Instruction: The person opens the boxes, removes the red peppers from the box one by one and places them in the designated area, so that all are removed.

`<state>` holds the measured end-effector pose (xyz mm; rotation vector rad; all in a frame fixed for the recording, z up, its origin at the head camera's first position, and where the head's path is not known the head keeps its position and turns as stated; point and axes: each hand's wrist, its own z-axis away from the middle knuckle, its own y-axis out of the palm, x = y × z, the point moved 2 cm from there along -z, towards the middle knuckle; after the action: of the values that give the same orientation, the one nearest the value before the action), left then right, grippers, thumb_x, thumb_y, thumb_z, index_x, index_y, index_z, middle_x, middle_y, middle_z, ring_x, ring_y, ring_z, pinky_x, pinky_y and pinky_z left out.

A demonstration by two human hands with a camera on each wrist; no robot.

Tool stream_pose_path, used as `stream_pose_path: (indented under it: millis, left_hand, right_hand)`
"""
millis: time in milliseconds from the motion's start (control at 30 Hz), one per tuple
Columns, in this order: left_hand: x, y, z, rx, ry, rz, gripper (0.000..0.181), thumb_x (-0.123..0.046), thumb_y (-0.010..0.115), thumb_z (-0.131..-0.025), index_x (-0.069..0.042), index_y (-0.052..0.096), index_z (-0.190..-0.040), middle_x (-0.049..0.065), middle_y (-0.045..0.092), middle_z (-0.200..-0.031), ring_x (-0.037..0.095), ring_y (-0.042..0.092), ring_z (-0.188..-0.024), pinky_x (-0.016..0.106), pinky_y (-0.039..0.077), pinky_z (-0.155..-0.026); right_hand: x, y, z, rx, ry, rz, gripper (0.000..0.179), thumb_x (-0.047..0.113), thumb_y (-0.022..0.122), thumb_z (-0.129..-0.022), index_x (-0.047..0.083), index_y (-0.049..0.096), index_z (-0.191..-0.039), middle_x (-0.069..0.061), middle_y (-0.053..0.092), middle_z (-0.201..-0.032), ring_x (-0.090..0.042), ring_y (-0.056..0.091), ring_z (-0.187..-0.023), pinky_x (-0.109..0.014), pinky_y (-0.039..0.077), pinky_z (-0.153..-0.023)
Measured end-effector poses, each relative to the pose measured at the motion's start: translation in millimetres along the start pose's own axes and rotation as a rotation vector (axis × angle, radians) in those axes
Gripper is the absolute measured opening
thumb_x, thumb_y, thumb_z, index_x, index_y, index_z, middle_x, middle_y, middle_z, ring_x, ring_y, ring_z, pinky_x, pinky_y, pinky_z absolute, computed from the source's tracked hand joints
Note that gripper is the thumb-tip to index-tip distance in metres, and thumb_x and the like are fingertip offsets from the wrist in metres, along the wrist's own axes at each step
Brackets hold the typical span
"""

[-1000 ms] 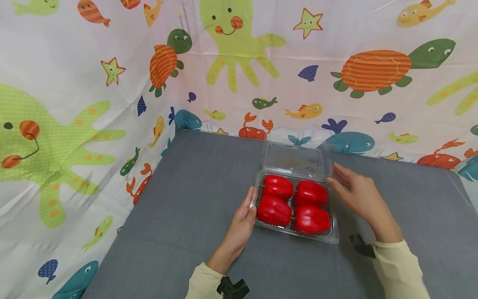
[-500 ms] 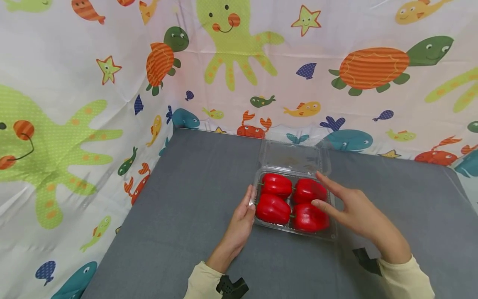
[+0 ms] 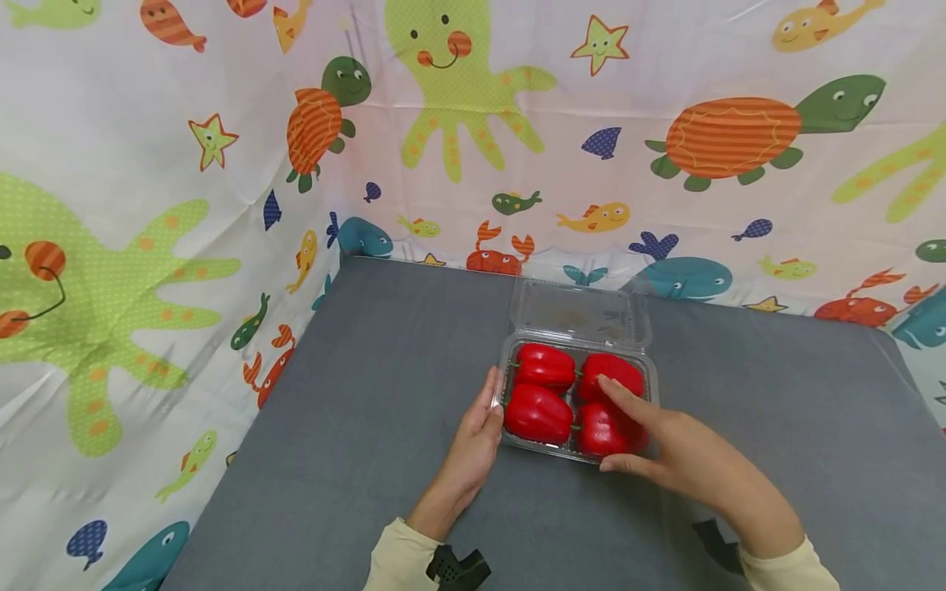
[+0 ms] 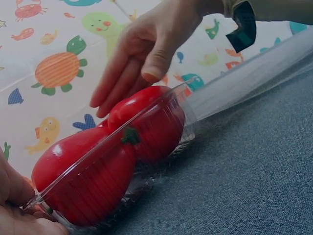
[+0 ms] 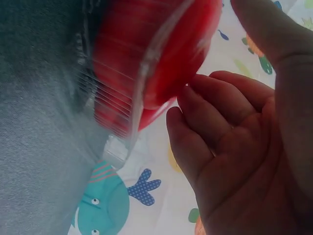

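Note:
A clear plastic clamshell container (image 3: 547, 449) holds several red bell peppers (image 3: 538, 414) lying on their sides, with green stems. My left hand (image 3: 473, 443) grips the container's left edge, thumb at the rim; in the left wrist view, fingers (image 4: 14, 205) hold its corner. My right hand (image 3: 687, 451) reaches over the right edge, fingers spread above the front-right bell pepper (image 3: 602, 431). Its thumb is low by the front rim and its forefinger overlaps the back-right bell pepper (image 3: 613, 369). In the right wrist view, loosely bent fingers (image 5: 210, 107) are right by a pepper's surface.
The container's transparent lid (image 3: 576, 312) is folded back toward the rear edge of the grey cloth-covered table (image 3: 355, 394). A white curtain (image 3: 296, 49) with sea-animal prints rises behind and at the left. Dark wrist devices (image 3: 458, 568) are on both sleeves.
My right hand has moved left and toward me, from beside the container's back-right corner to over the right-hand peppers. My left hand keeps its grip; the peppers stay in place.

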<state>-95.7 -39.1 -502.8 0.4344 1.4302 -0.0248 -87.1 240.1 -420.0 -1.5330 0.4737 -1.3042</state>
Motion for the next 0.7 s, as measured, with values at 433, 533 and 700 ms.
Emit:
stream_pose_path:
  millis: [433,533,700]
  left_hand:
    - [-0.3,-0.3,0.6,0.015,0.015,-0.005,0.066,-0.007,0.036,-0.114,-0.013,0.003,-0.171,-0.001,0.008,-0.178,0.019,0.006,-0.164,0.042,0.015,-0.130]
    - [0.0,-0.4,0.4,0.017,0.012,0.001,0.066,-0.007,0.036,-0.114,-0.014,0.003,-0.171,-0.001,0.008,-0.178,0.019,0.007,-0.164,0.041,0.016,-0.130]
    - [1.6,-1.1,-0.1,0.020,0.013,0.002,0.066,-0.007,0.036,-0.114,-0.015,0.004,-0.171,-0.001,0.008,-0.178,0.019,0.006,-0.164,0.041,0.017,-0.129]
  right_hand:
    - [-1,13,6.0,-0.082,-0.050,0.087,0.101,0.047,0.091,-0.080,0.023,0.041,-0.165,-0.011,0.057,-0.155,-0.040,0.068,-0.125,-0.047,0.064,-0.085]
    - [-1,14,6.0,-0.099,-0.061,0.095,0.100,0.044,0.092,-0.080,0.023,0.043,-0.164,-0.011,0.057,-0.154,-0.039,0.069,-0.123,-0.046,0.064,-0.084]
    - [-1,15,5.2,-0.117,-0.076,0.103,0.095,0.038,0.093,-0.080,0.021,0.048,-0.161,-0.011,0.059,-0.152,-0.037,0.070,-0.121,-0.045,0.065,-0.083]
